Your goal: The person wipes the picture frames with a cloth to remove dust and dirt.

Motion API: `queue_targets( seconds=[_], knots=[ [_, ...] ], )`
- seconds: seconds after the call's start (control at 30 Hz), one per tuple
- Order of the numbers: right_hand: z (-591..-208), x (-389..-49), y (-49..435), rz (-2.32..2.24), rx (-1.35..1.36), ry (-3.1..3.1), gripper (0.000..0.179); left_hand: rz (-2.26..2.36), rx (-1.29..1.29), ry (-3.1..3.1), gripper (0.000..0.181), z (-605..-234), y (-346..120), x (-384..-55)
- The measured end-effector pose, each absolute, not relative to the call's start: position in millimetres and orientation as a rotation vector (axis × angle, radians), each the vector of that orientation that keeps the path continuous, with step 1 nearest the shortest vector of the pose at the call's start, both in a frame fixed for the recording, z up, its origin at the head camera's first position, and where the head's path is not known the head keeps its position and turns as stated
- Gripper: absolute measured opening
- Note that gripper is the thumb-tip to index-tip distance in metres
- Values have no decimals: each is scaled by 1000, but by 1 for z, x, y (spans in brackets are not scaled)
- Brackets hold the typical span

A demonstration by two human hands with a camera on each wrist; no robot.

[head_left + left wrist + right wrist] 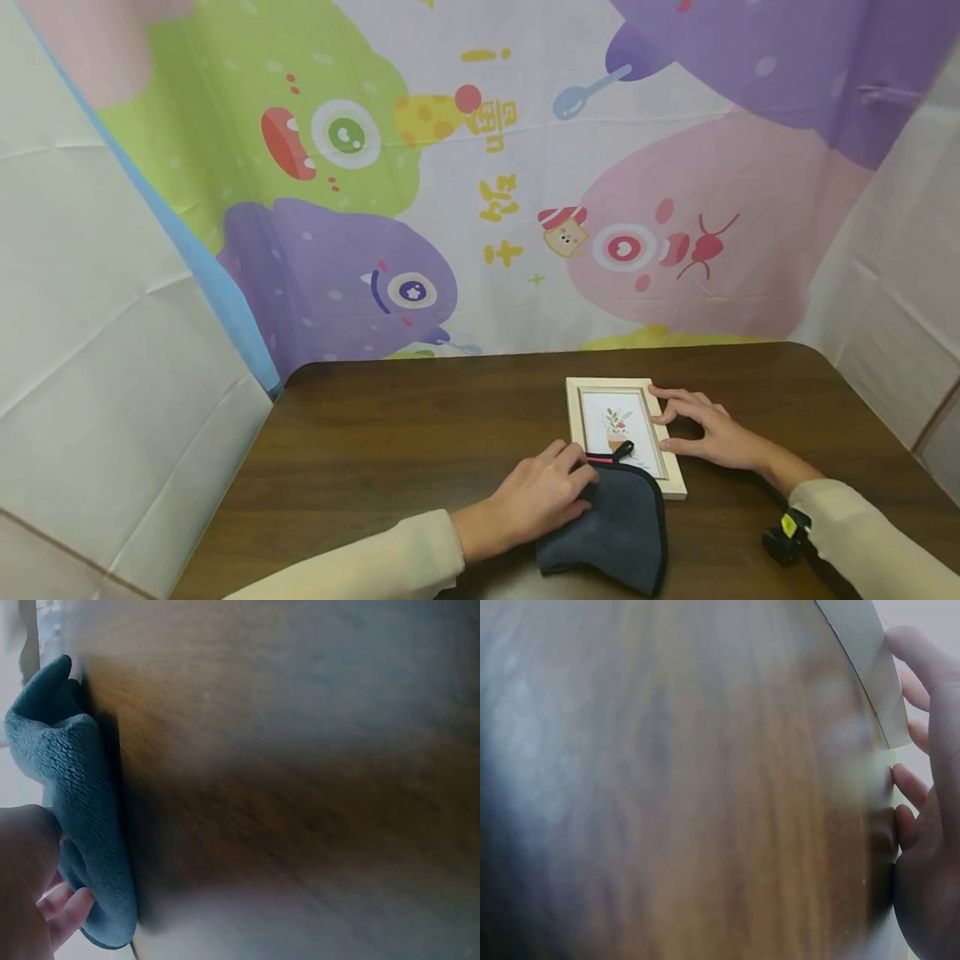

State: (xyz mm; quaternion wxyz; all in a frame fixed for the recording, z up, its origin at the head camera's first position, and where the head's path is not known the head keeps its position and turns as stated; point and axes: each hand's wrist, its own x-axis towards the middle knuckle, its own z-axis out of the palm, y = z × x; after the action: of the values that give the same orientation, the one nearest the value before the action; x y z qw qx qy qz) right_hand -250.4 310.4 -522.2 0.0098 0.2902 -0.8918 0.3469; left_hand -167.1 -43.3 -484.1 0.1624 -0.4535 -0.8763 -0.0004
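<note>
A picture frame (670,479) with a pale wooden border lies face up on the table, showing a potted plant print. My right hand (716,435) touches its right edge with spread, lightly bent fingers. In the right wrist view, fingertips reach the side of the frame (877,671). A dark grey-blue cloth (618,521) with black edging and a small black loop covers the frame's lower left part. My left hand (542,492) grips this cloth at its left side. In the left wrist view the fleecy cloth (75,772) is folded around the fingers.
The dark wooden table (360,450) has rounded far corners. Behind it hangs a cartoon-printed curtain (517,292); pale panels (127,333) stand on both sides. A small black device with a yellow label (787,533) sits beside the right wrist.
</note>
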Motion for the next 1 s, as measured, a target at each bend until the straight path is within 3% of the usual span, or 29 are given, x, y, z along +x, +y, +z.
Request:
queue_targets(
  seconds=[1.0],
  knots=[
    [-524,-252,313,1076,920,-2757,27,185,-1237,-2335,30,-489,9,-173]
  ],
)
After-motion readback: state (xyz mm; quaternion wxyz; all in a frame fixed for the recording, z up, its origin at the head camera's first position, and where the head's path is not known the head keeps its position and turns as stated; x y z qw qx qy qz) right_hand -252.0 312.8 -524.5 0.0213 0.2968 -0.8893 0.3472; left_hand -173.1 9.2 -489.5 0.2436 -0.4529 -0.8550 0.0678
